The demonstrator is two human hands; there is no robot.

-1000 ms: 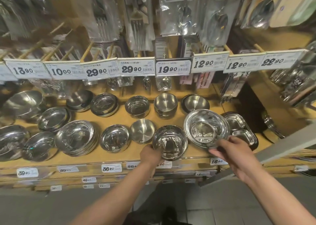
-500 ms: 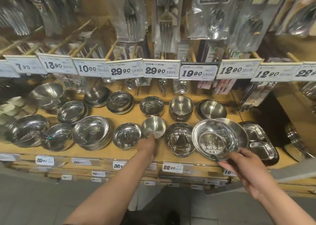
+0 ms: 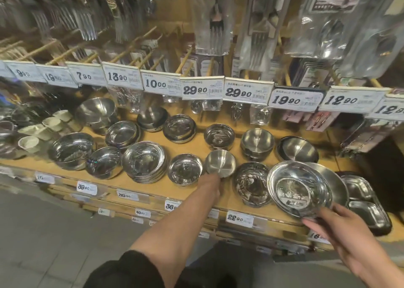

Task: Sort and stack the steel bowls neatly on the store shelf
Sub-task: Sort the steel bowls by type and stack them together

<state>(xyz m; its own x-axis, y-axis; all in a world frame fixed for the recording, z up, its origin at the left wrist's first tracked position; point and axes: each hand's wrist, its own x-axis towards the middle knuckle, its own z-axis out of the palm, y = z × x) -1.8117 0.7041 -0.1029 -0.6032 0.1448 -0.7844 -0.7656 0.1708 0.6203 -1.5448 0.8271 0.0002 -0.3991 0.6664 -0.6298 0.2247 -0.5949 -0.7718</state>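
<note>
**Two bowls in hand at the shelf front**

The small brushed steel bowl sits tilted at the front row's centre, its mouth tipped toward the camera, with the left hand at its six o'clock edge. The fingers are hidden behind the rim and the hand's back, so I cannot tell whether they pinch it or only prop it. At the bowl's three o'clock stands a polished deep bowl, and beyond that the wide shallow dish is lifted off the wooden shelf, the right hand pinching its near rim at five o'clock, fingers otherwise loosely spread. A second wide dish lies just behind it at two o'clock.

The risk, as I judge it: the dish hangs from a thin rim grip and could slip, clattering onto the divided trays at its four o'clock. The tilted small bowl could roll against the polished bowl at its nine o'clock if released unevenly.
</note>
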